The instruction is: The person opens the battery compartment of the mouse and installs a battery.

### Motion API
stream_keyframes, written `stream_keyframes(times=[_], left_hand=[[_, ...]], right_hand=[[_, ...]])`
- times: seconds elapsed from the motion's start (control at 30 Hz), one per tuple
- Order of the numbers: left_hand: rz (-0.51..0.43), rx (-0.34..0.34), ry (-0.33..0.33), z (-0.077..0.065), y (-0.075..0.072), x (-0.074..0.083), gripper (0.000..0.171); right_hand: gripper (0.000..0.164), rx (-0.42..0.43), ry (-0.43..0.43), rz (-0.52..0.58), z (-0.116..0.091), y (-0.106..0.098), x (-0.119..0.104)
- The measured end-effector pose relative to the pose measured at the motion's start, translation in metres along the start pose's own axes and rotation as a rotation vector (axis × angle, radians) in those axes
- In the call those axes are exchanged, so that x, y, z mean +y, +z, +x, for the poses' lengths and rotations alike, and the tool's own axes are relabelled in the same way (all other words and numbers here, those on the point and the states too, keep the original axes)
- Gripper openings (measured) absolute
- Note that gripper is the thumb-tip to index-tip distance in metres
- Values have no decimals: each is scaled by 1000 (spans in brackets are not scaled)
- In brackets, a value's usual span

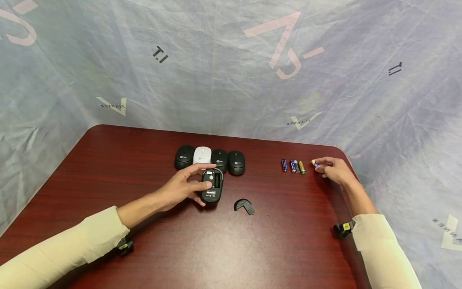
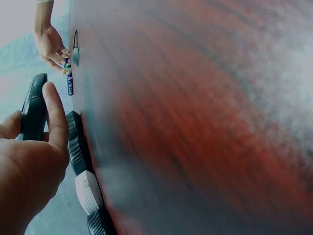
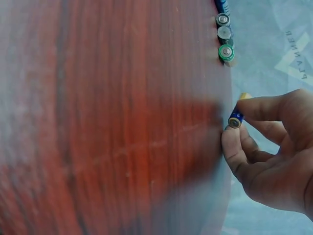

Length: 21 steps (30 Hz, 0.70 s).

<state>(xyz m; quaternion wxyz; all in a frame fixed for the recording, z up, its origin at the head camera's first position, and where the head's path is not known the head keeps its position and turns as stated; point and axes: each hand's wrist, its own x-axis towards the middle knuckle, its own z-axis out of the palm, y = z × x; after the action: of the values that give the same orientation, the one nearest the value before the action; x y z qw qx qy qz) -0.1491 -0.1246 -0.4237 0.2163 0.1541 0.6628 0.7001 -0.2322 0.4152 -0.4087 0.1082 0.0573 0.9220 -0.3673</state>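
Note:
My left hand [image 1: 179, 185] grips a black computer mouse [image 1: 211, 195] turned underside up, its battery slot uncovered and facing the head camera. The thumb lies across the mouse's underside; in the left wrist view the same mouse [image 2: 34, 107] appears edge-on between thumb and fingers. At the right of the table my right hand [image 1: 336, 170] pinches a blue and yellow battery [image 3: 236, 116] between thumb and fingertips. Left of that hand several batteries [image 1: 293, 166] lie in a loose row. A black curved battery cover [image 1: 244, 205] rests on the table, right of the held mouse.
Behind the left hand, a row of mice stands side by side: black [image 1: 185, 155], white [image 1: 203, 154], then two more black ones [image 1: 236, 162]. The dark red table [image 1: 223, 249] ends at a printed fabric sheet [image 1: 202, 80] behind and at the sides.

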Motion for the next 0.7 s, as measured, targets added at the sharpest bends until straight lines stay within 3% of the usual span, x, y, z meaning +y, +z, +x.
stream_keyframes(times=[0.23, 0.47, 0.7], left_hand=[[-11, 3, 0, 1, 1, -1, 69], [-19, 12, -3, 0, 0, 0, 70], [-13, 20, -26, -1, 0, -1, 69]], right_hand=[[54, 17, 48, 153, -3, 3, 1], [56, -10, 43, 309, -2, 4, 2], [50, -2, 19, 389, -9, 15, -5]])
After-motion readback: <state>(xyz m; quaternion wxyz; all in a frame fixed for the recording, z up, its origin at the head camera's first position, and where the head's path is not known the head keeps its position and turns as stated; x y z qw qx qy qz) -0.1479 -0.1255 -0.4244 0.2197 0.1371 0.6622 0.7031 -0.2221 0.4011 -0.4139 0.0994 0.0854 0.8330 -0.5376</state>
